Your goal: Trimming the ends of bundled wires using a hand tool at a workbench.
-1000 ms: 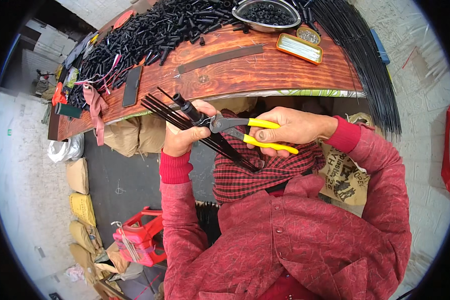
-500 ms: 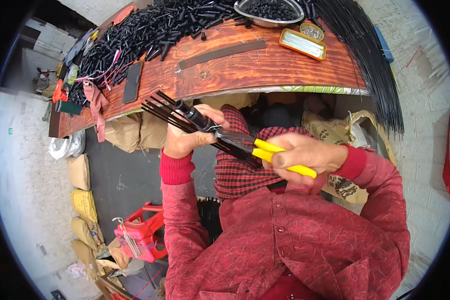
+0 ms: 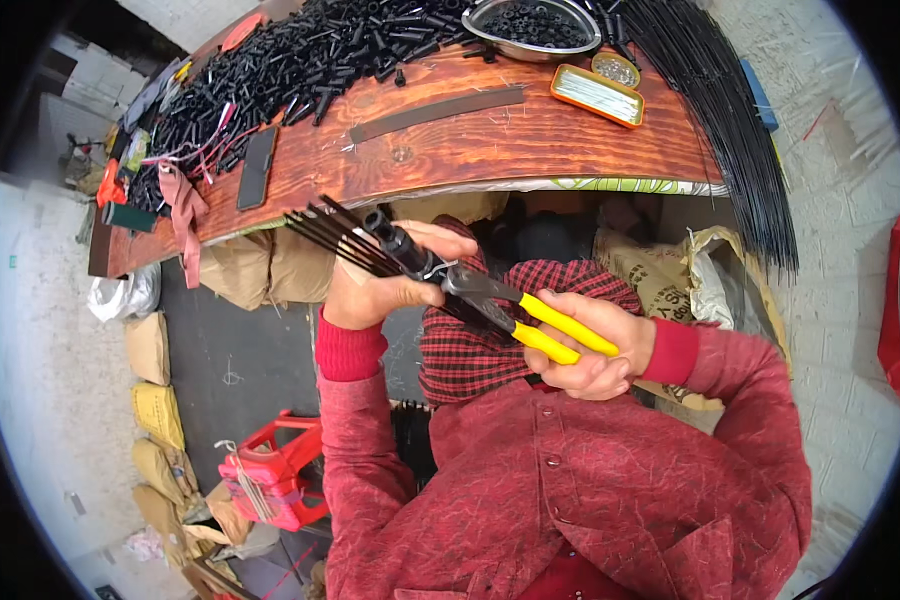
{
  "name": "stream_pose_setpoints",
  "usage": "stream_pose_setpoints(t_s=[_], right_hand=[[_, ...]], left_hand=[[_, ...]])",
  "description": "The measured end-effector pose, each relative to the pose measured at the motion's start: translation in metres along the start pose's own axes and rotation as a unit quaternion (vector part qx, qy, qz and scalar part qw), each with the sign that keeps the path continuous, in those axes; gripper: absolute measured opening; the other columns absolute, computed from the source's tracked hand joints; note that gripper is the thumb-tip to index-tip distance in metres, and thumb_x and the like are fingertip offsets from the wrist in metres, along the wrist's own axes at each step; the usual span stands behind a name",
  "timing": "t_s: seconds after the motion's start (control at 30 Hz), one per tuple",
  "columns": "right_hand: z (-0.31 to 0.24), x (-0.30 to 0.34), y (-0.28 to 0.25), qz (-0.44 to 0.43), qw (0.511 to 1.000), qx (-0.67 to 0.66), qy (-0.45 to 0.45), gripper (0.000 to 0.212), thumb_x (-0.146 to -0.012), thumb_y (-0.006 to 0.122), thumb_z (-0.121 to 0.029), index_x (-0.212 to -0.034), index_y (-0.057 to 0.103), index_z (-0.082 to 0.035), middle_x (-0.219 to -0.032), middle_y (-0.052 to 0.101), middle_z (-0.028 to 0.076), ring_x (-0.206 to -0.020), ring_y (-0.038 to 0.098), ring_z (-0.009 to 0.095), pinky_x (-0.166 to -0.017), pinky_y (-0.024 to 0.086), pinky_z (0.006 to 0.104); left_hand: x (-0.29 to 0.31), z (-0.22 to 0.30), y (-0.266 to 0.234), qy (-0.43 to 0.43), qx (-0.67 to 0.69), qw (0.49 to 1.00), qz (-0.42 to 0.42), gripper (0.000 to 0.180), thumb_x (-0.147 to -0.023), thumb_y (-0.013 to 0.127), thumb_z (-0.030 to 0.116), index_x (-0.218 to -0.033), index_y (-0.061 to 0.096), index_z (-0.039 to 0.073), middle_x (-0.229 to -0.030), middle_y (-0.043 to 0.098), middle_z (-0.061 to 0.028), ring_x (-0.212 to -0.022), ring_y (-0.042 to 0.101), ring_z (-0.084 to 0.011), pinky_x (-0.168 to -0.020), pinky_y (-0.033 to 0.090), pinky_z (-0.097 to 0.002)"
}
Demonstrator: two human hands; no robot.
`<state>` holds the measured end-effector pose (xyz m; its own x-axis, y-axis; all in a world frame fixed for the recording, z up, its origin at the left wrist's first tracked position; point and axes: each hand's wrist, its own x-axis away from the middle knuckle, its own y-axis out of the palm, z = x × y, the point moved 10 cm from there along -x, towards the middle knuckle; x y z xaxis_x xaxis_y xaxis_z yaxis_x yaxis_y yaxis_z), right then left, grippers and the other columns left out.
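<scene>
My left hand (image 3: 375,285) is wrapped round a bundle of thin black rods (image 3: 342,240) and a black tubular fitting (image 3: 390,240), held above my lap. A short loop of silvery wire (image 3: 437,271) sits round the fitting, beside my left thumb. My right hand (image 3: 595,345) grips a pair of pliers with yellow handles (image 3: 570,325). Their dark jaws touch the fitting at the wire, and the handles stand somewhat apart. Whether the jaws are closed on the wire cannot be made out.
On the wooden table (image 3: 450,140) lie a heap of black fittings (image 3: 310,70), a metal bowl (image 3: 535,45), a yellow tray of pale wires (image 3: 598,95), a phone (image 3: 258,168) and long black rods (image 3: 720,120). A red stool (image 3: 275,475) and sacks (image 3: 240,270) stand below.
The plier handles have spread wider and turned within my right hand, which has shifted slightly down. My left hand keeps its hold on the rods and fitting. The whole view has shifted slightly.
</scene>
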<state>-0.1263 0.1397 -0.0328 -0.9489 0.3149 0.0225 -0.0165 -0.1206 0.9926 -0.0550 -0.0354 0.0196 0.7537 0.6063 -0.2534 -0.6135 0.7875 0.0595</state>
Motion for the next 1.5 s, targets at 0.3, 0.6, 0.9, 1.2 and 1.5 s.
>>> stream_pose_setpoints(t_s=[0.3,0.6,0.9,1.2,1.5], right_hand=[[-0.012,-0.007,-0.002,0.12,0.974,0.181,-0.062,0.077,-0.096,0.024,-0.069,-0.109,0.054,0.001,-0.058,0.042,0.0,-0.035,0.036,0.007,-0.032,0.035,0.0253],[-0.07,0.038,0.033,0.322,0.725,0.597,-0.126,0.066,-0.103,0.027,-0.054,-0.107,0.06,0.003,-0.061,0.048,0.0,-0.042,0.043,0.007,-0.042,0.036,0.0215],[-0.091,0.054,0.079,0.378,0.59,0.712,-0.055,0.053,-0.104,0.033,-0.046,-0.092,0.059,-0.002,-0.058,0.048,0.001,-0.045,0.046,0.009,-0.044,0.039,0.0259],[-0.106,0.051,0.102,0.33,0.443,0.832,-0.051,0.047,-0.104,0.038,-0.037,-0.089,0.061,0.001,-0.058,0.05,0.005,-0.052,0.05,0.014,-0.052,0.043,0.0318],[-0.124,0.04,0.091,0.368,0.425,0.826,-0.044,0.044,-0.102,0.042,-0.035,-0.082,0.06,0.0,-0.057,0.054,0.011,-0.052,0.052,0.027,-0.055,0.044,0.0395]], left_hand=[[0.011,-0.008,-0.015,-0.031,0.003,0.999,0.029,0.049,-0.063,0.089,0.023,-0.101,0.069,-0.001,-0.105,0.068,-0.0213,-0.096,0.066,-0.0292,-0.082,0.054,-0.0378],[0.009,-0.007,-0.015,-0.047,0.016,0.998,0.05,0.051,-0.065,0.087,0.017,-0.106,0.066,-0.003,-0.11,0.068,-0.022,-0.096,0.066,-0.0249,-0.084,0.054,-0.0353],[0.005,-0.005,0.002,-0.101,-0.011,0.993,0.066,0.052,-0.071,0.079,0.008,-0.116,0.06,-0.009,-0.11,0.068,-0.0213,-0.094,0.068,-0.0229,-0.086,0.054,-0.0342],[0.0,0.008,0.014,-0.092,-0.034,0.992,0.074,0.04,-0.079,0.072,-0.003,-0.116,0.061,-0.009,-0.107,0.07,-0.0162,-0.097,0.066,-0.0184,-0.085,0.054,-0.0302],[0.002,-0.003,-0.011,-0.081,-0.026,0.983,0.164,0.044,-0.078,0.073,0.002,-0.119,0.059,-0.007,-0.108,0.069,-0.0186,-0.098,0.066,-0.0216,-0.088,0.053,-0.0328]])
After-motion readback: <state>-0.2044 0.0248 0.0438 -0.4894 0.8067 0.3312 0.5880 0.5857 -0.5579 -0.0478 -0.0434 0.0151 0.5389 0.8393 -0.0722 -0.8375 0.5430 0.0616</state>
